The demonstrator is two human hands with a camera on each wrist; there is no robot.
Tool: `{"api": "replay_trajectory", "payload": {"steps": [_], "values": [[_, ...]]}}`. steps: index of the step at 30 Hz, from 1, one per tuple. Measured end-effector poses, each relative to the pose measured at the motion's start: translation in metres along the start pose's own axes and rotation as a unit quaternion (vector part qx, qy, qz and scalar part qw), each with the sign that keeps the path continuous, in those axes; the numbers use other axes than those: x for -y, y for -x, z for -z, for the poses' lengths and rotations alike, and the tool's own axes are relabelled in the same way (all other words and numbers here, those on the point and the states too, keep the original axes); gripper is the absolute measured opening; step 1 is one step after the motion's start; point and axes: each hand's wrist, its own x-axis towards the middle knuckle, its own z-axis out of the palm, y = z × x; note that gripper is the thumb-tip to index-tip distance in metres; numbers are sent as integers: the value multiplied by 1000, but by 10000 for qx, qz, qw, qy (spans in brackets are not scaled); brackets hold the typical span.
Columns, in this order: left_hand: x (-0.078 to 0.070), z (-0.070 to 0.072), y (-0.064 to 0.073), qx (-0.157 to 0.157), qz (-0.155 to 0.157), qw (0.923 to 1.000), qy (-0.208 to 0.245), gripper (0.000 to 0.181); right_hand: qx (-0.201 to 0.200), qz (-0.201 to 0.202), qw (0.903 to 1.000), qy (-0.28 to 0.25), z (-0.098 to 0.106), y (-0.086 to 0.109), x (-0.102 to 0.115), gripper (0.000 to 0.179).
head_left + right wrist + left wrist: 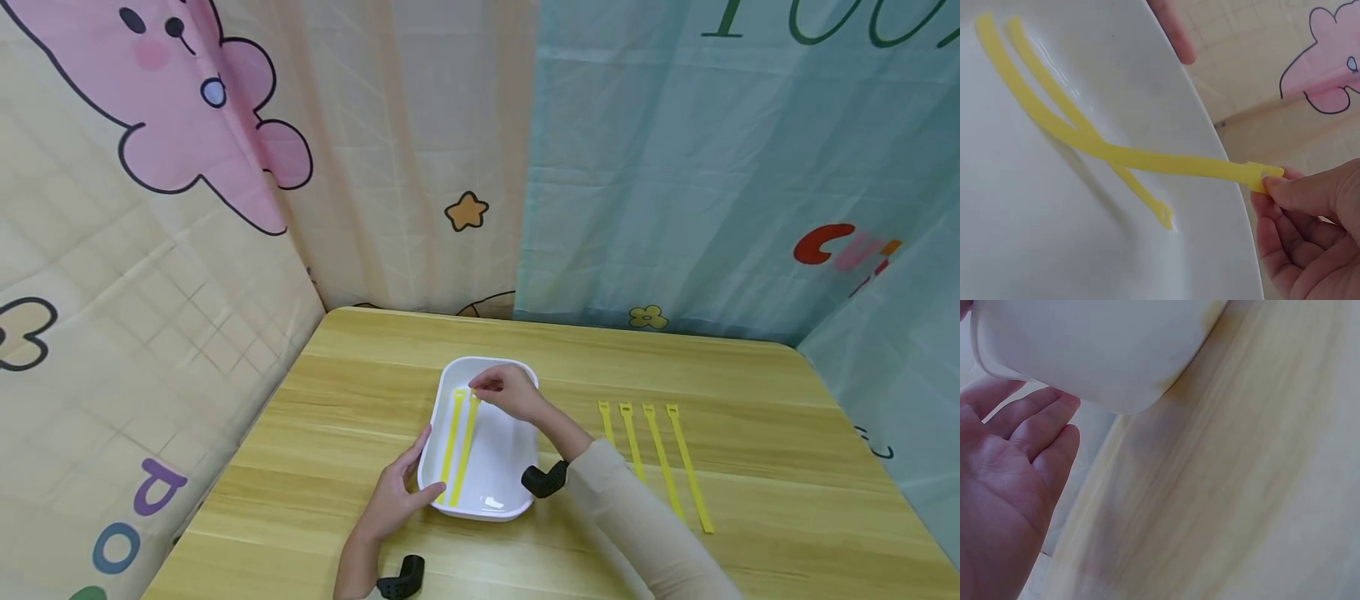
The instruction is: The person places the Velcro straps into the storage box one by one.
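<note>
On your table (pixel 315 417), toward its left edge, sits the white tray (pixel 498 462), gripped near its near-left corner by your left hand (pixel 393 497). Your right hand (pixel 513 392) pinches one yellow strap (pixel 465 450) near the tray's far edge (a second strap (pixel 451 446) lies inside).

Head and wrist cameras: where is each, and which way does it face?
Head: on the head, facing forward and down; shows table, white tray, left hand, right hand.
Left wrist: on that wrist, facing the left hand and tray's outer side.
Right wrist: on that wrist, facing the right hand pinching a yellow strap; part of the left hand shows.
Head and right wrist share tray and strap.
</note>
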Motion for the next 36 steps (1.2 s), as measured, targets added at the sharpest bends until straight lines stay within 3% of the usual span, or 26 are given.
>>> {"api": "replay_trajectory", "payload": {"steps": [8,21,36], "values": [[0,1,-2,67,-26,10000,20,73,-334,-622,9968,-376,-2,-14,-9,16],[0,-1,-2,66,-82,9999,18,73,-387,-1327,9891,-508,-10,-27,-23,16],[0,-1,0,9,-58,10000,-1,72,-355,-1474,9871,-515,-17,-34,-33,17]]}}
